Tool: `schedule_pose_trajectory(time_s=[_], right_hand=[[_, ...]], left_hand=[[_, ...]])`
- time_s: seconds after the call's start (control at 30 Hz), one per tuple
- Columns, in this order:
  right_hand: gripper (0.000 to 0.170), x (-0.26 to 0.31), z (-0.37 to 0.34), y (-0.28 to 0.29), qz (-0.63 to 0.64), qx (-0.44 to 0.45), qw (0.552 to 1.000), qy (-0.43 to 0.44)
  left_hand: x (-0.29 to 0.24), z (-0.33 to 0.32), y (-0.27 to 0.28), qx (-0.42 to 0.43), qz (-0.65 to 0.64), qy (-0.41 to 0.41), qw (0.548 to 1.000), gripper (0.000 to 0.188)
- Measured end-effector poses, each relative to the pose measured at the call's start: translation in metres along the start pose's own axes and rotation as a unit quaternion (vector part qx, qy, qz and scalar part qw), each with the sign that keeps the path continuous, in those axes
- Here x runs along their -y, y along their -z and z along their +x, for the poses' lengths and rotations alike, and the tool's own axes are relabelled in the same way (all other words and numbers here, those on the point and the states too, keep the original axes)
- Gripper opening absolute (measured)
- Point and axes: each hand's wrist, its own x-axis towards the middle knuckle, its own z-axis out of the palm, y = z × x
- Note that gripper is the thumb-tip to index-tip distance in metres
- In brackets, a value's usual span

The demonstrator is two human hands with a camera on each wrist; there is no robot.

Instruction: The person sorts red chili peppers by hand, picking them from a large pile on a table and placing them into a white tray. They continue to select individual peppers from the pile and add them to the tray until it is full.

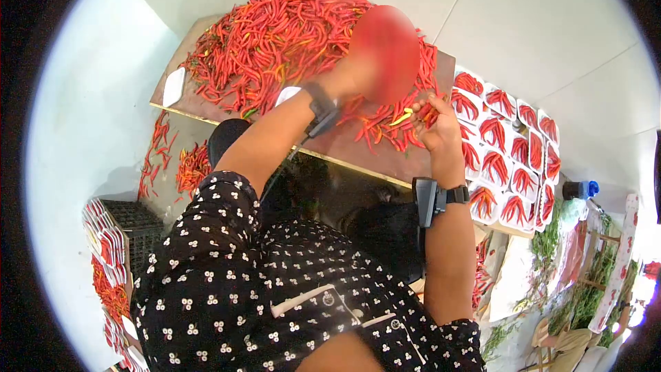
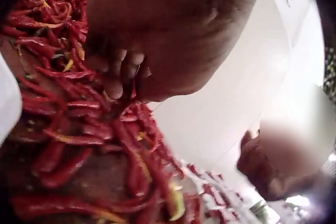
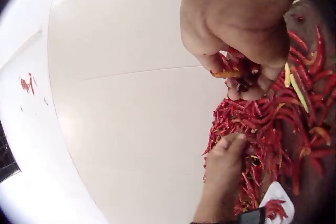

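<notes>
The red peppers lie in a big heap on the brown table, and the heap thins out near the right hand. The right hand has its fingers curled around a few red peppers. In the right wrist view some of them poke out between the fingers, one of them orange, but the palm hides the rest, so I cannot count them.

The left hand is down at the heap. A round smudge covers most of it in the head view. The wrist views show its fingers bent and close together, down on the peppers, with a bit of red by the fingertips. I cannot tell if they pinch a pepper or just touch it.

The left arm hides most of a white tray. The right wrist view shows red peppers on it, and a black band covers one side. Two yellow peppers lie just beside the right hand. Past that hand stand rows of white trays with peppers; the arm blocks some.

In the left wrist view, another smudge covers part of a brown shape, and I cannot tell what it is.
</notes>
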Motion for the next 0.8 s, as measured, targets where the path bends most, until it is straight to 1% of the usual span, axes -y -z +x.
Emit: schedule_pose_trajectory(time_s=[0.03,0.07,0.1,0.13,0.17,0.2,0.23,0.27,0.3,0.33,0.4,0.43,0.47,0.5,0.53,0.57,0.6,0.67,0.7,0.77,0.8], right_hand=[[0.008,0.000,0.002,0.000,0.001,0.001,1.000,0.000],[0.009,0.000,0.004,-0.001,-0.008,-0.007,1.000,-0.002],[0.011,-0.001,0.006,-0.002,-0.017,-0.015,1.000,-0.003],[0.011,0.000,0.005,-0.005,-0.015,-0.016,1.000,-0.002],[0.012,0.000,0.005,-0.007,-0.010,-0.013,1.000,-0.011],[0.014,-0.001,0.004,-0.010,-0.006,-0.009,1.000,-0.019],[0.014,-0.003,0.005,-0.013,-0.006,-0.010,1.000,-0.018],[0.015,-0.007,0.005,-0.016,-0.057,0.027,0.997,0.034],[0.016,-0.008,0.006,-0.017,-0.107,0.063,0.989,0.085],[0.016,-0.006,0.005,-0.017,-0.106,0.061,0.989,0.085],[0.016,0.003,0.001,-0.012,0.034,0.043,0.998,-0.018],[0.016,0.004,0.005,-0.003,0.036,0.042,0.998,-0.017],[0.016,0.002,0.010,0.007,-0.087,0.075,0.990,0.081],[0.015,0.000,0.016,0.015,-0.209,0.108,0.956,0.176],[0.015,0.003,0.014,0.010,-0.208,0.108,0.956,0.176],[0.014,0.009,0.009,0.001,-0.084,0.068,0.988,0.107],[0.013,0.013,0.006,-0.005,0.042,0.025,0.998,0.036],[0.013,0.014,0.008,-0.006,0.046,0.011,0.998,0.039],[0.013,0.015,0.009,-0.006,0.051,-0.004,0.998,0.043],[0.013,0.017,0.007,-0.009,0.050,-0.012,0.998,0.047],[0.013,0.017,0.006,-0.010,0.050,-0.022,0.997,0.049]], left_hand=[[-0.009,0.001,0.008,-0.011,-0.100,0.011,0.995,0.022],[-0.022,0.002,0.019,-0.010,-0.098,0.011,0.995,0.022],[-0.036,0.003,0.029,0.021,-0.198,0.003,0.980,0.024],[-0.047,0.006,0.034,0.052,-0.296,-0.005,0.954,0.026],[-0.053,0.011,0.033,0.089,-0.339,0.001,0.937,0.025],[-0.057,0.015,0.030,0.090,-0.339,-0.001,0.936,0.025],[-0.060,0.018,0.027,0.128,-0.358,0.000,0.925,0.024],[-0.062,0.021,0.025,0.165,-0.377,0.001,0.912,0.023],[-0.058,0.025,0.020,0.155,-0.377,-0.016,0.913,0.024],[-0.057,0.026,0.021,0.157,-0.377,-0.016,0.913,0.024],[-0.053,0.027,0.024,0.109,-0.322,0.007,0.941,0.025],[-0.038,0.034,0.013,0.048,-0.258,-0.015,0.965,0.023],[-0.028,0.038,0.007,0.049,-0.258,-0.015,0.965,0.023],[-0.018,0.042,0.001,0.018,-0.195,-0.018,0.981,0.022],[-0.007,0.046,-0.006,-0.015,-0.131,-0.020,0.991,0.022],[0.003,0.050,-0.014,-0.020,-0.058,-0.023,0.998,0.025],[0.010,0.051,-0.026,-0.021,-0.058,-0.022,0.998,0.025],[0.011,0.045,-0.038,-0.104,0.027,-0.086,0.990,0.026],[0.011,0.043,-0.044,-0.104,0.027,-0.085,0.991,0.026],[0.004,0.035,-0.052,-0.048,0.048,-0.116,0.991,0.028],[0.003,0.029,-0.054,-0.047,0.048,-0.114,0.991,0.028]])
